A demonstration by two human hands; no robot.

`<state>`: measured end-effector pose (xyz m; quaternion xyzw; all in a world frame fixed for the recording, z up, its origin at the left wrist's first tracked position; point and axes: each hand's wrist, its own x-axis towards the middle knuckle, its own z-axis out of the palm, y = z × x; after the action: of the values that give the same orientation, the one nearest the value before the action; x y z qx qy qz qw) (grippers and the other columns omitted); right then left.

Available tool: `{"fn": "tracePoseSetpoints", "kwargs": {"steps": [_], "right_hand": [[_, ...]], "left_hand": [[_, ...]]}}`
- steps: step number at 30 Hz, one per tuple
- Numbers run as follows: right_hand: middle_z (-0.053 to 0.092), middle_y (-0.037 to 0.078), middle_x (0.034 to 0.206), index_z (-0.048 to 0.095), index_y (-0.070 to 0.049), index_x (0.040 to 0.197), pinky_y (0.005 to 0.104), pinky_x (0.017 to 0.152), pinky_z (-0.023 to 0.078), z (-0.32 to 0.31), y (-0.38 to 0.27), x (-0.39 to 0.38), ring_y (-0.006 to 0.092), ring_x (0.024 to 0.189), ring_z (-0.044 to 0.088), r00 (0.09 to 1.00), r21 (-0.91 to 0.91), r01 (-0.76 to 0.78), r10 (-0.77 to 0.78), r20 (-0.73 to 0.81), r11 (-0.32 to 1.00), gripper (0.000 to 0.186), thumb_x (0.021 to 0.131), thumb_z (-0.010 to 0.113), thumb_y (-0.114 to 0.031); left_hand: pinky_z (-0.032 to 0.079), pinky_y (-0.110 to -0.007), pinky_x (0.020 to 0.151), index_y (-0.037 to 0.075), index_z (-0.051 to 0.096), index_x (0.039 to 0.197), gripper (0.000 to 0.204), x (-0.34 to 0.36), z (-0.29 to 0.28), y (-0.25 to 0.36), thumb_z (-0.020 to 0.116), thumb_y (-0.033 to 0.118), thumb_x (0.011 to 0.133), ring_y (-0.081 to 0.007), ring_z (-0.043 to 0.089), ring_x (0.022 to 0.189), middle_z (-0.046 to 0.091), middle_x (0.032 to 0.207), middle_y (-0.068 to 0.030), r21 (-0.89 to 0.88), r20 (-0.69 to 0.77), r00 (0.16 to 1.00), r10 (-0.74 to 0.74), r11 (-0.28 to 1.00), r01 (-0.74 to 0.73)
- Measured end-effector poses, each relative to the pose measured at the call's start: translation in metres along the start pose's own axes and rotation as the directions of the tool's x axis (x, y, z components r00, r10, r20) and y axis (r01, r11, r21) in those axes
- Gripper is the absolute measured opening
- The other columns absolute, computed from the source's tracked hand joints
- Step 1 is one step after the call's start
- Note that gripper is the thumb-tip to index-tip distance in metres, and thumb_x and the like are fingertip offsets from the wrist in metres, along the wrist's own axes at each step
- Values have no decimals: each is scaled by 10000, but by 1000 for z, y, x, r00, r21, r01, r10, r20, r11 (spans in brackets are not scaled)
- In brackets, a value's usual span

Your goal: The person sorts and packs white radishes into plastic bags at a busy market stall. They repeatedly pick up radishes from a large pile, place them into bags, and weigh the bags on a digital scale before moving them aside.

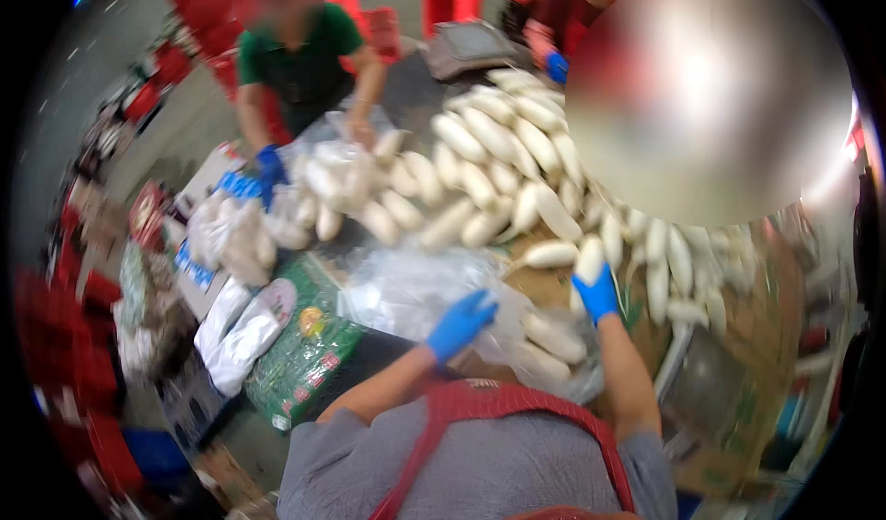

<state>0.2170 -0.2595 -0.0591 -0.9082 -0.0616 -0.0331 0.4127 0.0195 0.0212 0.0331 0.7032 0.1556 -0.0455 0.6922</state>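
Observation:
My right hand (598,297), in a blue glove, is closed around the lower end of a white daikon radish (589,260) at the front of the pile. My left hand (463,324), gloved in blue too, grips the edge of a clear plastic bag (517,312), though blur softens its fingers. Inside that bag lie several daikon radishes (554,335), just left of my right forearm. Beyond both hands rises a large heap of daikon radishes (498,137), and more radishes (678,257) spread to the right.
Across the table a person in a green shirt (309,59) handles bagged radishes (337,174). At the left lie filled bags (226,229), a white plastic bundle (240,331) and a green printed package (305,358). A grey scale (466,45) stands behind the heap; another person's sleeve (540,40) shows beside it.

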Motion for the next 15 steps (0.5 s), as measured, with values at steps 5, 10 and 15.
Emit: {"fn": "tracePoseSetpoints", "kwargs": {"steps": [5,10,15], "right_hand": [[467,192,1364,329,-10,1433,415,1017,423,4,21,3,326,1217,492,958,474,-264,169,232,840,853,718,771,-153],[472,148,1363,318,-38,1452,401,1012,424,-36,-35,18,283,1211,493,927,555,-221,-4,375,802,807,765,734,-116],[420,173,1391,377,-29,1381,423,1071,361,-18,-96,85,317,1283,413,824,322,118,-274,497,939,872,665,827,-242]], "left_hand": [[487,-299,809,-16,557,1260,447,3,0,14,569,294,938,-141,587,856,636,987,-81,-89,87,996,-3,996,11],[471,-285,826,12,569,1265,421,21,-4,9,564,284,944,-121,555,895,623,1028,-50,-141,134,986,-102,983,121],[473,-275,819,14,581,1255,401,27,-3,27,580,255,935,-108,551,907,622,1019,-19,-252,132,982,-133,954,163]]}}
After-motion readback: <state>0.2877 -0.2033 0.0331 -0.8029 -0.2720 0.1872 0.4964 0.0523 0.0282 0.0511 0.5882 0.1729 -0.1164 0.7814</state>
